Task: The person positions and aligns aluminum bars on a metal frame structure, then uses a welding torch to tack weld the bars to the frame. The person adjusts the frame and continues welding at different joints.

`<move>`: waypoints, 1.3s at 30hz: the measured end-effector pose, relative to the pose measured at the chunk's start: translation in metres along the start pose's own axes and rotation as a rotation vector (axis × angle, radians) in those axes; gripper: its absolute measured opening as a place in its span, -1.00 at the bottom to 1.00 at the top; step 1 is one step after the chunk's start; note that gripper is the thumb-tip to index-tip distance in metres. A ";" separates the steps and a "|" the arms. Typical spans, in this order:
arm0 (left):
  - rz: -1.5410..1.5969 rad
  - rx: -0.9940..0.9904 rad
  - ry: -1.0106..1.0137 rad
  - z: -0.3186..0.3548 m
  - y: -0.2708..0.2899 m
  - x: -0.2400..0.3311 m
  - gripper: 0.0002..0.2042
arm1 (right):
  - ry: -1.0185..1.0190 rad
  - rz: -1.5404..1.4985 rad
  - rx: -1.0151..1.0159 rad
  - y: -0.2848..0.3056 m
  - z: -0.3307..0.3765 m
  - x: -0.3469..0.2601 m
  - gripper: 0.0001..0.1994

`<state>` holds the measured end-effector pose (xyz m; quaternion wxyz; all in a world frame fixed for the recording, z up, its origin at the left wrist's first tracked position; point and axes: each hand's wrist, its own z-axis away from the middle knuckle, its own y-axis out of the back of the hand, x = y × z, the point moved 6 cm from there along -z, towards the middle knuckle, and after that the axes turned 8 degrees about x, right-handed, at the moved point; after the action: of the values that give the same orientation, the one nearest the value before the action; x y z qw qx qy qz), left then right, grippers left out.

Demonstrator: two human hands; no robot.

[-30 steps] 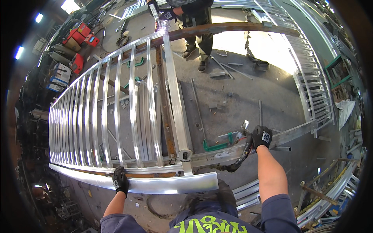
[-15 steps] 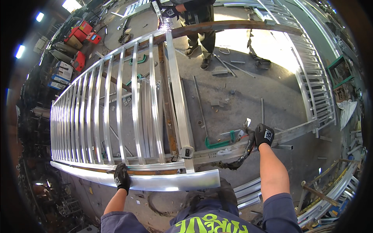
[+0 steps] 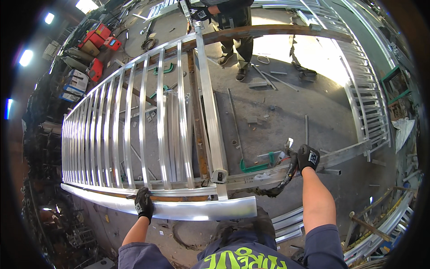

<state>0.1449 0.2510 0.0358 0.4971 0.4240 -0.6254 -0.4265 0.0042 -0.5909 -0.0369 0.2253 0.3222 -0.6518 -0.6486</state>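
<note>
Both my hands wear black gloves. My left hand is closed on a wide, shiny metal strip, fingers over its upper edge, along the near side of a barred metal railing panel. To the right, my right hand is closed around what looks like a hand-held welding torch with a pale tip and a thick black cable. The torch is over a flat metal beam; its handle is mostly hidden by my glove. A small silver-and-black box, perhaps a tape measure, sits at the panel's near corner.
Across the panel stands a co-worker, gloved, holding a similar tool at the far corner. Green clamps and loose metal bars lie about. Red machines stand far left; another barred panel is at right.
The bright glow at the co-worker's tool has gone out. The whole view has shifted slightly; my hands keep their places on the strip and the torch.
</note>
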 end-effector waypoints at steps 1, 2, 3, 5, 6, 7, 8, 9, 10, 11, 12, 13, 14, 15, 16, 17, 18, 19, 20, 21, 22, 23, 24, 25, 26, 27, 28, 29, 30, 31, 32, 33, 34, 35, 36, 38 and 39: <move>0.005 -0.001 0.006 0.001 0.000 0.000 -0.67 | 0.001 0.014 -0.015 0.000 -0.001 0.000 -0.74; 0.010 -0.003 0.011 0.001 0.001 0.002 -0.67 | 0.002 0.028 -0.029 0.000 -0.001 0.000 -0.74; 0.015 -0.004 0.016 0.000 0.001 0.002 -0.66 | -0.001 0.024 -0.037 0.000 -0.002 0.000 -0.73; 0.021 -0.009 0.010 0.000 0.001 0.001 -0.66 | -0.007 0.016 -0.051 0.000 -0.002 0.000 -0.71; 0.025 -0.012 0.007 -0.001 0.001 0.001 -0.66 | -0.003 0.015 -0.045 -0.001 -0.002 0.000 -0.71; 0.011 -0.017 0.010 -0.001 0.001 0.000 -0.65 | 0.002 0.013 -0.039 -0.002 -0.002 0.001 -0.71; -0.001 -0.023 0.014 -0.002 0.001 0.002 -0.65 | 0.007 0.013 -0.033 -0.002 -0.001 0.001 -0.71; -0.014 -0.028 0.018 -0.001 0.001 0.003 -0.65 | 0.001 0.015 -0.037 -0.002 -0.001 0.001 -0.71; -0.020 -0.028 0.010 -0.001 0.000 0.001 -0.65 | -0.004 0.018 -0.041 -0.003 -0.001 0.002 -0.71; -0.028 -0.028 0.002 -0.001 0.000 -0.001 -0.65 | -0.009 0.019 -0.046 -0.003 -0.002 0.001 -0.70; -0.036 -0.028 -0.006 0.000 0.000 -0.002 -0.65 | -0.011 0.021 -0.049 -0.002 -0.002 0.001 -0.70; -0.033 -0.022 -0.004 0.001 0.000 -0.003 -0.65 | -0.013 0.024 -0.052 -0.001 -0.002 0.000 -0.70; -0.028 -0.017 -0.004 0.000 0.001 0.001 -0.65 | -0.018 0.029 -0.055 -0.001 -0.001 0.000 -0.70; -0.022 -0.013 -0.005 -0.001 0.001 0.004 -0.65 | -0.019 0.027 -0.054 -0.002 -0.001 0.001 -0.71; -0.017 -0.011 -0.003 -0.001 0.001 0.004 -0.65 | -0.021 0.026 -0.054 -0.004 -0.001 0.003 -0.71; -0.013 -0.009 0.000 -0.001 0.001 0.004 -0.65 | -0.022 0.024 -0.054 -0.004 -0.001 0.003 -0.71; -0.009 -0.008 0.002 -0.001 0.001 0.004 -0.65 | -0.017 0.017 -0.048 -0.004 -0.001 0.003 -0.71; -0.003 -0.010 0.009 -0.001 0.001 0.003 -0.65 | -0.011 0.010 -0.043 -0.004 -0.001 0.002 -0.71; 0.002 -0.015 0.015 -0.001 0.001 0.002 -0.65 | -0.007 0.005 -0.037 -0.004 0.000 0.002 -0.71; 0.008 -0.019 0.021 -0.001 0.001 0.002 -0.66 | -0.007 0.005 -0.044 -0.004 -0.001 0.002 -0.71; 0.008 -0.018 0.019 -0.001 0.001 0.001 -0.66 | -0.007 0.005 -0.051 -0.004 -0.002 0.002 -0.71; 0.008 -0.016 0.016 -0.001 0.000 0.001 -0.66 | -0.006 0.004 -0.057 -0.003 -0.003 0.002 -0.71; 0.008 -0.013 0.014 -0.002 0.000 0.002 -0.66 | -0.006 0.006 -0.057 -0.003 -0.003 0.002 -0.71; 0.005 -0.015 0.012 -0.002 -0.001 0.002 -0.66 | -0.005 0.008 -0.058 -0.004 -0.002 0.002 -0.71; 0.002 -0.019 0.010 -0.003 -0.001 0.003 -0.66 | -0.005 0.010 -0.058 -0.003 -0.002 0.002 -0.72; 0.000 -0.022 0.008 -0.003 -0.001 0.004 -0.66 | -0.011 0.008 -0.065 -0.002 -0.002 0.001 -0.72; 0.004 -0.024 0.010 -0.003 0.000 0.004 -0.66 | -0.017 0.007 -0.073 -0.002 -0.002 0.000 -0.72; 0.009 -0.025 0.013 -0.003 0.002 0.006 -0.66 | -0.022 0.004 -0.078 -0.001 -0.002 0.001 -0.72; 0.014 -0.026 0.016 -0.003 0.002 0.008 -0.66 | -0.016 -0.004 -0.063 -0.001 -0.002 0.002 -0.73; 0.024 -0.008 0.037 -0.003 0.001 0.007 -0.67 | -0.010 -0.013 -0.048 -0.002 -0.001 0.004 -0.73; 0.017 -0.004 0.028 -0.002 0.002 0.005 -0.67 | -0.001 -0.025 -0.036 -0.001 0.000 0.001 -0.74; 0.010 0.000 0.020 0.000 0.002 0.003 -0.67 | -0.009 -0.019 -0.055 -0.002 -0.001 0.000 -0.74; 0.003 0.005 0.011 0.001 0.003 0.002 -0.67 | -0.017 -0.012 -0.075 -0.002 -0.002 -0.001 -0.74; 0.008 0.002 0.013 0.001 0.002 0.004 -0.67 | -0.027 0.000 -0.095 0.000 -0.002 0.000 -0.74; 0.013 -0.001 0.014 -0.001 0.002 0.005 -0.67 | -0.027 -0.001 -0.092 0.000 -0.002 -0.001 -0.75; 0.019 -0.006 0.019 -0.003 0.002 0.008 -0.68 | -0.025 -0.003 -0.085 0.002 -0.002 0.000 -0.76; 0.020 -0.009 0.021 -0.004 0.002 0.009 -0.68 | 0.004 -0.030 -0.037 0.001 -0.002 0.002 -0.76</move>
<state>0.1471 0.2430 0.0405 0.5099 0.4200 -0.6225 -0.4196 0.0045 -0.5939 -0.0363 0.2228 0.3292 -0.6342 -0.6632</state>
